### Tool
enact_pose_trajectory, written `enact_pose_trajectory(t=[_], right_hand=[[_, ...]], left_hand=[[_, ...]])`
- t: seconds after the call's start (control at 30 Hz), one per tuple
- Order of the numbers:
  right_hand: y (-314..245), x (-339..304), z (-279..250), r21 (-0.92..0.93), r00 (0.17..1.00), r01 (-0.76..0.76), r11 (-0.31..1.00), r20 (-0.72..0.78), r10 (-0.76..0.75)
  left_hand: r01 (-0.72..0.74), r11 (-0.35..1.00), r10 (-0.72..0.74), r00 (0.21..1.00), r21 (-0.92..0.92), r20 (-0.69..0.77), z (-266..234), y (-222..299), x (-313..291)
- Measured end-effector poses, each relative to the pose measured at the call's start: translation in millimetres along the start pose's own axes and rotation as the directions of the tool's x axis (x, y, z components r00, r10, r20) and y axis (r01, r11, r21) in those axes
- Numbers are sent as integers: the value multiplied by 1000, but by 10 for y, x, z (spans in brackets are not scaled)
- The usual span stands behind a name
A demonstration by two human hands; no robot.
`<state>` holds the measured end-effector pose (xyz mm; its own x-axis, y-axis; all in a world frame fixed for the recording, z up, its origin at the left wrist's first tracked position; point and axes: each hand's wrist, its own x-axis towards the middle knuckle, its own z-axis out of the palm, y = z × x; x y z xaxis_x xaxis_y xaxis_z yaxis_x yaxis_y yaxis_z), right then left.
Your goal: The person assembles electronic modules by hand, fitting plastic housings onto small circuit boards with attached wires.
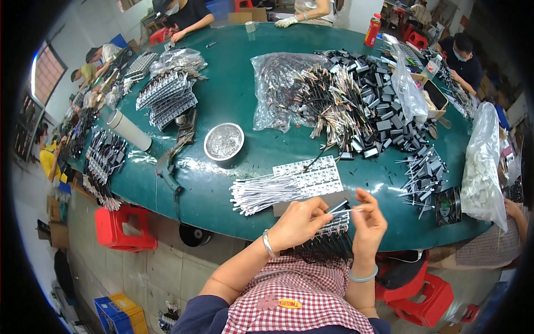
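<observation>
My left hand point(303, 222), with a silver bangle at its wrist, is closed in a pinch at the table's near edge. What its fingertips grip is too small to tell. Facing it, my right hand point(368, 225), above a pale green bangle, pinches the end of a thin white wire point(354, 210) that runs toward the left fingers. Between and below the hands is a row of small white pieces with black wires point(331, 245) hanging over the apron. Just beyond lie a bundle of white wires point(261, 193) and white circuit board panels point(320, 177).
On the green table point(222, 172) are a round metal bowl point(223, 142), a heat gun or similar tool point(167, 172), stacked boards point(167, 100), a pale tumbler point(129, 130) and a heap of black housings point(384, 106). Red stools point(125, 228) stand below. Other people work around the table.
</observation>
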<state>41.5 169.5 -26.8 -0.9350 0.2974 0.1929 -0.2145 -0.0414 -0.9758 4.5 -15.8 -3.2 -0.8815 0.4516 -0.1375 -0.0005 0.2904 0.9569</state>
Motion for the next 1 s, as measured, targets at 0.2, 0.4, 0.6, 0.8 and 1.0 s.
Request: enact_pose_trajectory(t=[0.2, 0.4, 0.6, 0.8, 1.0], right_hand=[[-156, 267, -500, 236, 985, 106, 966, -157, -70], [-191, 828, -1127, -472, 788, 420, 775, -234, -569], [411, 1347, -1936, -939, 796, 322, 123, 198, -572], [958, 1122, -2383, -972, 889, 228, 66, 180, -421], [789, 1239, -2059, -980, 894, 201, -11, 187, -408]], left_hand=[[-150, 986, 156, 986, 78, -65, -34, -122, 23], [-17, 904, 212, 885, 428, -413, -476, -312, -42], [106, 691, 244, 897, 715, -369, -753, -700, -231], [65, 703, 238, 917, 708, -320, -647, -812, -188], [58, 722, 202, 935, 690, -290, -702, -702, -205]])
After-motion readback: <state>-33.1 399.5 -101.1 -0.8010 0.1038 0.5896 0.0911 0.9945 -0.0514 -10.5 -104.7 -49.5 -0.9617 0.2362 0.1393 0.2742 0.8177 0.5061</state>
